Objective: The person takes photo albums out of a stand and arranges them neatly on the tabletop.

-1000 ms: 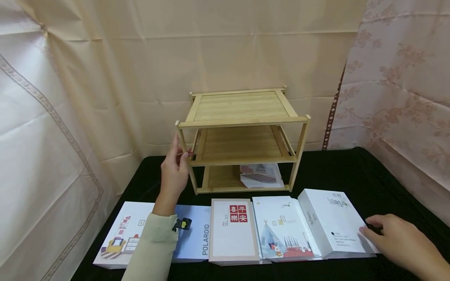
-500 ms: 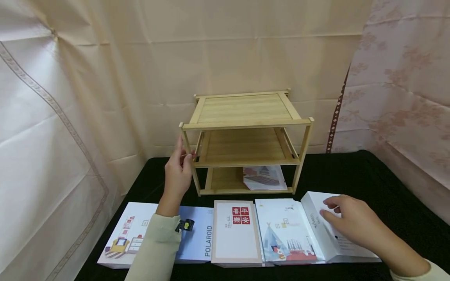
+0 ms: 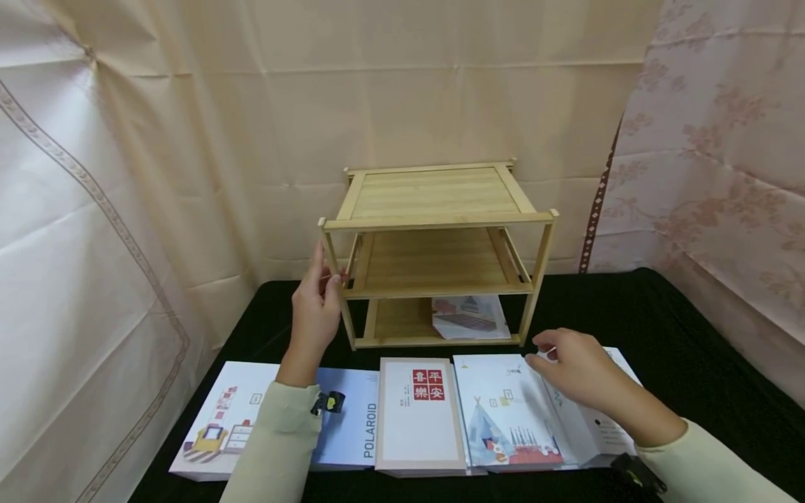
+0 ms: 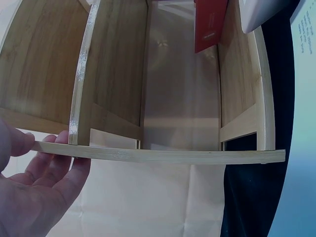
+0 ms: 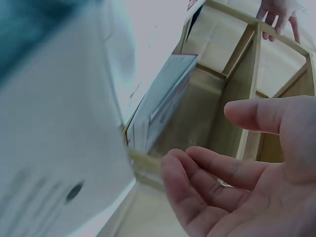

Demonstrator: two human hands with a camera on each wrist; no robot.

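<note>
My left hand (image 3: 312,314) grips the left front post of a three-tier wooden shelf (image 3: 440,192). In the left wrist view, the thumb (image 4: 20,143) lies on one side of that post and the fingers bend round the other. My right hand (image 3: 581,367), fingers loosely bent and holding nothing, hovers over the thick white book (image 3: 606,429) at the row's right end, near the tent-picture book (image 3: 509,412). Between thumb and fingers there is a gap in the right wrist view. A white picture-covered book (image 3: 470,320) rests on the bottom tier, at its right side.
Farther left in the row lie a beige-edged book with red characters (image 3: 421,433), a blue POLAROID book (image 3: 346,426) and a white book with a yellow armchair picture (image 3: 214,419). All sit on black cloth (image 3: 666,314). A beige curtain (image 3: 440,105) hangs behind the shelf.
My right hand has moved left and forward, from the right edge of the thick white book to above its upper left part. My left hand keeps its grip on the post.
</note>
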